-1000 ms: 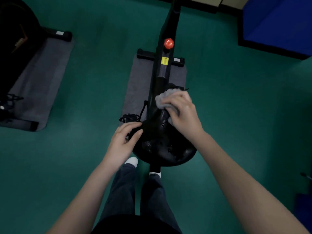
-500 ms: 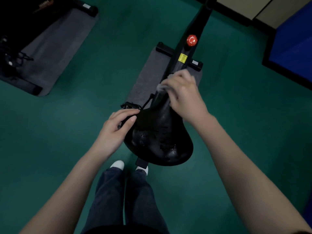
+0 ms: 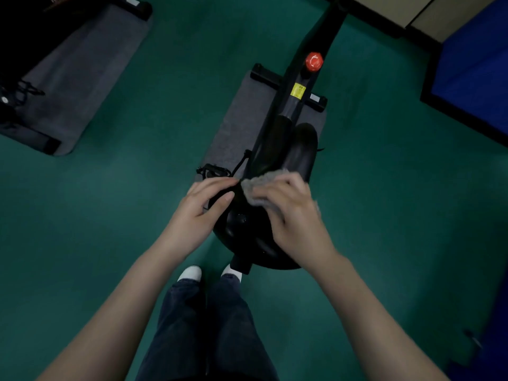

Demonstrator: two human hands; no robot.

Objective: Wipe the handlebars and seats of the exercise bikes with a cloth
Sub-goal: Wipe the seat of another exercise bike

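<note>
R hand (image 3: pixel 291 215): fingers bent over grey cloth (image 3: pixel 257 185), pressing it on seat (image 3: pixel 244 235).
L hand (image 3: pixel 200 213): just beside R, fingers curled round seat edge.
Red knob (image 3: pixel 314 61): well ahead of both.

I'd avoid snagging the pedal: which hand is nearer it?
Left. The left hand grips the seat edge on the side of the pedal; the right hand, holding the cloth, is across the seat.

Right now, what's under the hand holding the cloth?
The cloth sticks out beneath the right hand, and under both is the seat. The hand covers the rest of the cloth and that part of the seat.
</note>
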